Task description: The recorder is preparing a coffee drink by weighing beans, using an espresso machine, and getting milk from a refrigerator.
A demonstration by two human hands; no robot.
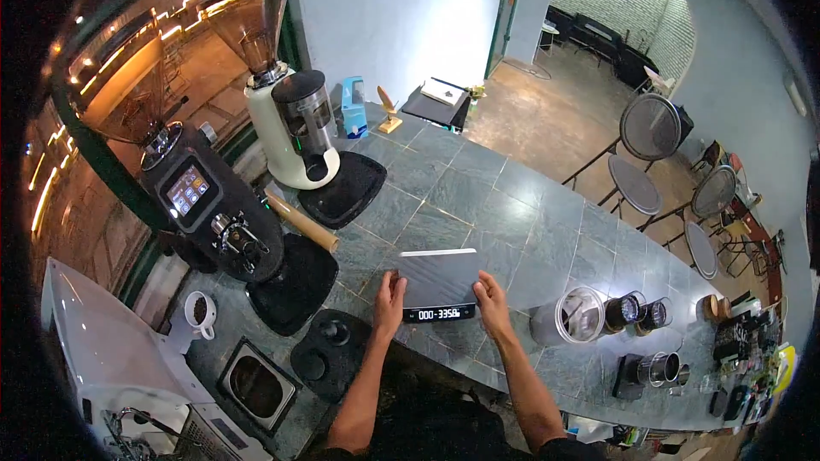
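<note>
A flat digital coffee scale (439,278) with a lit number display along its near edge is held over the tiled counter. My left hand (389,299) grips its left edge, and my right hand (489,299) grips its right edge. Whether its underside touches the counter cannot be told. Left of it lie a black rubber tamping mat (330,346) with round pieces on it and a black coffee grinder (211,205) with a lit screen. A white cup of coffee beans (200,312) stands farther left.
A cream grinder (282,134) stands at the back left, with a wooden cylinder (304,221) in front. To the right are a plastic tub (569,317), glass vessels (623,312) and a metal pitcher (660,368). A metal-framed knock bin (259,386) sits at the near left.
</note>
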